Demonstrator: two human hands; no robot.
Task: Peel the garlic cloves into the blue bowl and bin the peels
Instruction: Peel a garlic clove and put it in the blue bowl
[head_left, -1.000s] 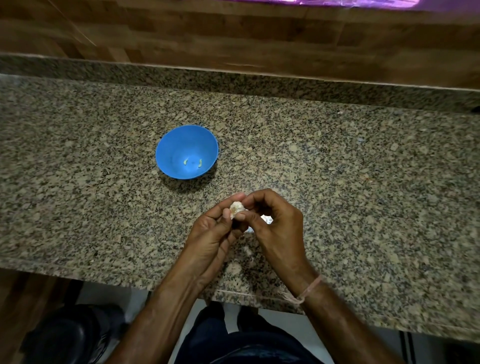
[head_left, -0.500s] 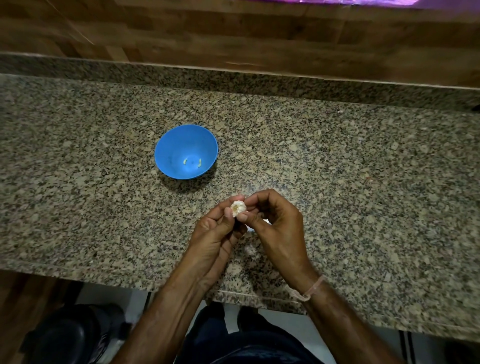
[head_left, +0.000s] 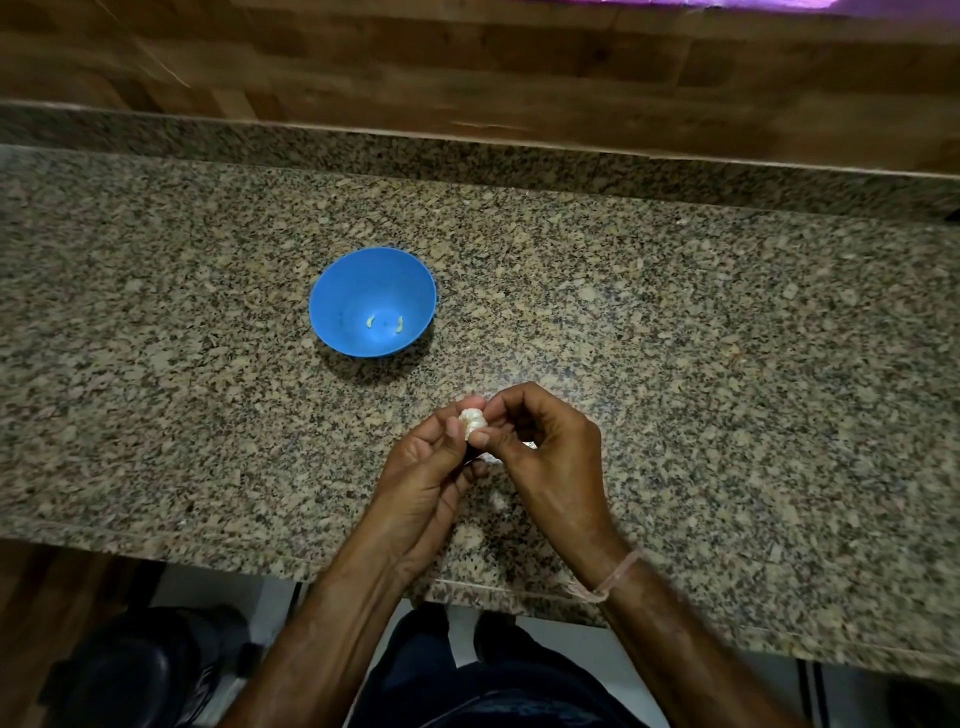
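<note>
Garlic head (head_left: 472, 422), one, small and white, held in the air just above the near half of the counter (head_left: 727, 364), closer to the front edge than the back; pinched from both sides at once. Two hands at work: left hand (head_left: 421, 483) with thumb and fingertips closed on the head's left side, remaining fingers curled beneath; right hand (head_left: 545, 457) with thumb and forefinger clamped on its right side, other fingers curled in toward the palm. One thin pale band (head_left: 618, 571) round the right wrist. White peel scrap (head_left: 488, 457) glimpsed in two spots behind the fingers; cannot tell whether one piece or two. One blue bowl (head_left: 363, 280), upright on the counter, beyond the hands and to their left, well apart from them; holds two peeled cloves (head_left: 369, 321), pale and curved, lying near each other but not touching at the bottom. Broad run of stone to the right of the hands and to the left of the bowl; low stone upstand along the back edge, wooden wall (head_left: 467, 62) above it. Below the front edge, one dark rounded thing (head_left: 130, 670) at the left; cannot tell what it is.
</note>
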